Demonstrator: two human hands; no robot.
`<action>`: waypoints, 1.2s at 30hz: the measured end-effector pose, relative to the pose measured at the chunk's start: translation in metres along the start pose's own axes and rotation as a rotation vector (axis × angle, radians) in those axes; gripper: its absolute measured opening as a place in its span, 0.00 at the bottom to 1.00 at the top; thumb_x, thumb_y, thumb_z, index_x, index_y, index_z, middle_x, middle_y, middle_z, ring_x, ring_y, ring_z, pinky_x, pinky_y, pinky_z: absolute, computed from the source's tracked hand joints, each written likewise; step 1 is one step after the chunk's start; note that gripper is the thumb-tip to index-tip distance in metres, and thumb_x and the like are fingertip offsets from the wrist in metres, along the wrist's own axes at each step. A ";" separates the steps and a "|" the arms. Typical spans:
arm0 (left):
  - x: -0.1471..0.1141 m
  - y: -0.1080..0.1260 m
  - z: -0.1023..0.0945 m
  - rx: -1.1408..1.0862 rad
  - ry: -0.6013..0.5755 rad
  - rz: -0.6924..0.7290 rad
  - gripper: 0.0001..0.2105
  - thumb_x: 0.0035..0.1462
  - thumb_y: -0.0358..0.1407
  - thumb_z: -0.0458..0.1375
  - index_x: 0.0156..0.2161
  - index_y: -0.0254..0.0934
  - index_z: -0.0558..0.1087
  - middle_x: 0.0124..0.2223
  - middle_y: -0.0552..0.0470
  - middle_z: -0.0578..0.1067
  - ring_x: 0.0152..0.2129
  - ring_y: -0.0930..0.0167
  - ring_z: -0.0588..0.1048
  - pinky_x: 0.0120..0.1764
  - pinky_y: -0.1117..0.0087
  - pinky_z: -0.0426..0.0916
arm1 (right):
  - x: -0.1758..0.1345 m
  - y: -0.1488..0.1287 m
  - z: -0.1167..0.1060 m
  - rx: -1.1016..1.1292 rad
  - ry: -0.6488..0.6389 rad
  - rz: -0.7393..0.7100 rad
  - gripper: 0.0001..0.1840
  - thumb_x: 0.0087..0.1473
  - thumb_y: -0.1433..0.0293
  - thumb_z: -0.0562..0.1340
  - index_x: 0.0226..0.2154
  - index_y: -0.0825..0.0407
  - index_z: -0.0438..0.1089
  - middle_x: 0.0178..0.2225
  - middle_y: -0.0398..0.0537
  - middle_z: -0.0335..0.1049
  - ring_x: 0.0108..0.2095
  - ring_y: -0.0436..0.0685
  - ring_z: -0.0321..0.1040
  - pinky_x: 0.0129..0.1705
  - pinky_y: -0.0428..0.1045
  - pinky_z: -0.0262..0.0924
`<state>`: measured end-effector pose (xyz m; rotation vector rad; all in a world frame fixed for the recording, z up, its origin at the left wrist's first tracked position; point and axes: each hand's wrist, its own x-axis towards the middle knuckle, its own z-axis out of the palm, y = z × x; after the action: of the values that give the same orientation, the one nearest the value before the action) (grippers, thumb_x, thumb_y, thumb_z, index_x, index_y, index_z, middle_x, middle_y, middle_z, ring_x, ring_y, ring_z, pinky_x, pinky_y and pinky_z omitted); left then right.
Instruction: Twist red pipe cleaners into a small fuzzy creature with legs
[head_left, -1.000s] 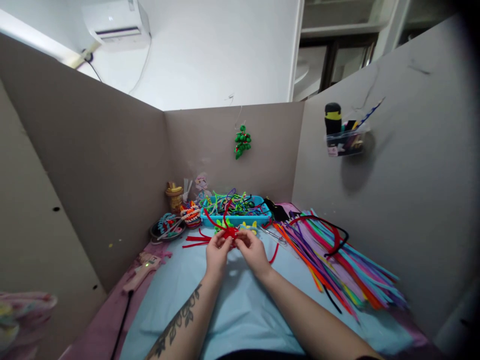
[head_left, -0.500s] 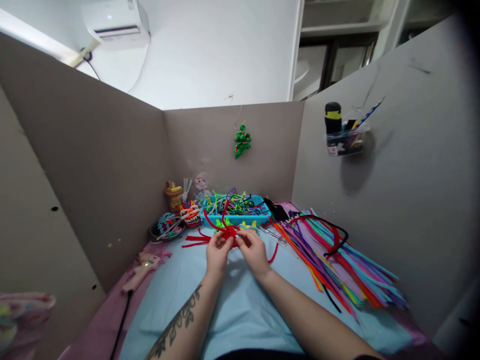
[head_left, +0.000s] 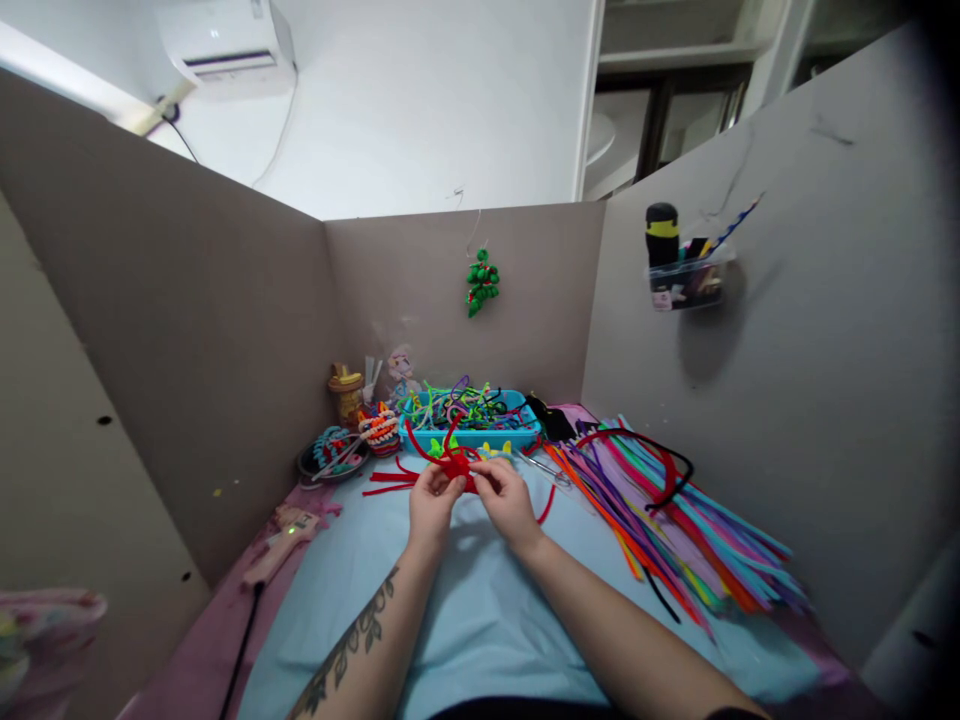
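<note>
Both hands pinch a red pipe-cleaner piece (head_left: 457,464), a dense woven middle with loose ends curling up and outward. My left hand (head_left: 433,500) grips its left side, thumb and fingers together. On the right side, my right hand (head_left: 504,498) pinches it, fingertips close to the left thumb. Part of the piece is hidden behind the fingers. Loose red pipe cleaners (head_left: 391,478) lie just left of my left hand, and another short red pipe cleaner (head_left: 547,503) lies right of my right hand. Scissors (head_left: 551,468) rest on the light blue cloth (head_left: 480,620).
Behind the hands stands a blue tray (head_left: 427,438) heaped with pipe-cleaner scraps. A bundle of coloured pipe cleaners (head_left: 675,520) spreads at the right. A dark bowl (head_left: 307,467) and a pink corded tool (head_left: 283,548) are at the left. Grey panels (head_left: 465,340) enclose the table.
The view has shifted very slightly. Both hands keep their pinch on the red piece, with hardly any movement.
</note>
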<state>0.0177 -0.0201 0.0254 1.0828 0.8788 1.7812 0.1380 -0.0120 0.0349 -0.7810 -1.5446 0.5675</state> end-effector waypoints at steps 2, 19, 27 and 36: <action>0.000 0.001 0.000 0.004 -0.001 -0.004 0.17 0.37 0.36 0.67 0.34 0.33 0.70 0.31 0.48 0.77 0.29 0.69 0.76 0.35 0.68 0.69 | 0.000 -0.001 0.000 0.003 -0.006 -0.004 0.10 0.48 0.72 0.57 0.32 0.49 0.73 0.31 0.48 0.69 0.35 0.55 0.65 0.36 0.50 0.61; 0.000 0.000 -0.002 -0.002 -0.012 -0.005 0.17 0.38 0.35 0.66 0.37 0.33 0.71 0.32 0.47 0.77 0.31 0.67 0.76 0.35 0.66 0.70 | 0.000 -0.002 0.000 0.026 -0.101 -0.039 0.10 0.48 0.72 0.58 0.33 0.48 0.73 0.33 0.49 0.68 0.35 0.56 0.66 0.35 0.50 0.62; 0.003 -0.001 -0.005 0.038 0.025 -0.083 0.22 0.37 0.37 0.66 0.40 0.30 0.72 0.35 0.43 0.78 0.30 0.66 0.76 0.32 0.68 0.70 | 0.004 0.005 -0.008 -0.153 -0.172 -0.220 0.10 0.53 0.71 0.57 0.37 0.48 0.72 0.34 0.49 0.70 0.36 0.55 0.67 0.39 0.51 0.62; 0.003 0.000 -0.006 0.047 0.027 -0.135 0.26 0.36 0.39 0.67 0.43 0.29 0.72 0.31 0.46 0.78 0.25 0.69 0.75 0.28 0.71 0.70 | 0.001 0.011 -0.008 -0.340 -0.199 -0.284 0.11 0.54 0.71 0.55 0.39 0.50 0.70 0.35 0.50 0.68 0.36 0.55 0.66 0.39 0.51 0.61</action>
<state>0.0120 -0.0185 0.0242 1.0068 0.9908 1.6743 0.1471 -0.0046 0.0286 -0.7558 -1.9285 0.1764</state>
